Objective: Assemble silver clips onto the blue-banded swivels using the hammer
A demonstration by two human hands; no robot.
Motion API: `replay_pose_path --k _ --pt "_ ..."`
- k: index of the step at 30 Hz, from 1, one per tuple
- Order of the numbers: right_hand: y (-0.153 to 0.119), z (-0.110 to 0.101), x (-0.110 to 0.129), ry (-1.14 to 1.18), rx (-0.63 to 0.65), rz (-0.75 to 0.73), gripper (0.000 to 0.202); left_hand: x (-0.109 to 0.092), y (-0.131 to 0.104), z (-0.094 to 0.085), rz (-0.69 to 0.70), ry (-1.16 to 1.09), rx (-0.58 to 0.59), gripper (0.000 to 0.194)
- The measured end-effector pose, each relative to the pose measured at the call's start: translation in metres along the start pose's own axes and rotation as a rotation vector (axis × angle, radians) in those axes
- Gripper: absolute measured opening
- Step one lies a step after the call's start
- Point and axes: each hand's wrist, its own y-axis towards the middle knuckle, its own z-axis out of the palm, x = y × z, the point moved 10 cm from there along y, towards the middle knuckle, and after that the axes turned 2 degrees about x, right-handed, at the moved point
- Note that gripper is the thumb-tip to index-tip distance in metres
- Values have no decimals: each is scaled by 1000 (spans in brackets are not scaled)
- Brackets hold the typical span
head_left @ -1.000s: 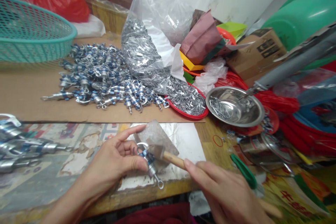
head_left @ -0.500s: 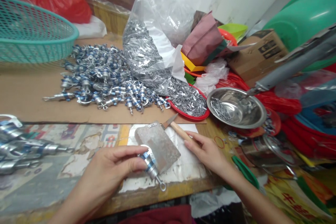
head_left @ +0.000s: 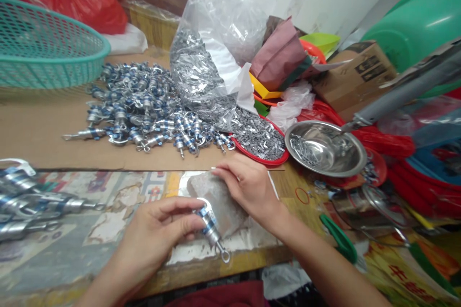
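Fitting (head_left: 212, 232): the left hand (head_left: 154, 230) is holding it over the near-left side of the block (head_left: 216, 201); whether the two are touching, cannot tell. Left thumb and index finger are pinching it firmly about its upper part, hiding some of the blue-banded body.

Axis: the long axis is running slantwise, the pale curved ring pointing away and leftward, the small end loop pointing toward the wearer and right. In view, the loop is overlapping the near edge of the surface (head_left: 252, 258).

Right hand (head_left: 252, 192): it is covering the block's far-right part. Its fingers are bunching nearly together at the block's far edge; a pale sliver is showing at the tips, too small to identify, and whether they are gripping it, cannot tell.

The block is lying on a white sheet (head_left: 194, 249), partly hidden by both hands. A strip of cardboard (head_left: 46, 129) is running between its own near edge and the pile (head_left: 144, 100) of similar fittings.

Left: more fittings (head_left: 21, 196) are lying together, the frame cutting them off.

Farther right: a red tray (head_left: 257, 159) is holding metal tabs, just beside a steel bowl (head_left: 338, 146); a rubber band (head_left: 302, 195) is lying nearer.
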Motion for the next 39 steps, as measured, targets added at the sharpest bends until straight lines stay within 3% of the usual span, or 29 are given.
replay_pose_path --k 5,9,18,28,31,33,35,37,39 --pt "-40 -1 41 -70 90 -61 24 5 8 3 -27 36 72 16" --pt "-51 6 56 -173 98 -56 28 5 11 1 -24 48 67 15" --pt "-49 4 57 -244 45 -58 26 7 9 2 -29 32 66 15" --pt "-55 13 69 -279 154 -100 27 8 8 4 -30 -37 73 15" --pt "-60 10 50 -90 220 -34 36 7 7 2 -26 -74 44 15" --pt "-62 -4 20 13 136 65 36 8 8 2 -41 -73 41 15" --pt "-66 -19 -22 -81 23 204 31 11 9 4 -67 -58 68 17" --pt "-73 -16 -65 -231 80 348 31 12 9 5 -76 -51 73 17" --pt "-80 -4 -94 -254 193 416 27 11 8 3 -68 -66 42 16"
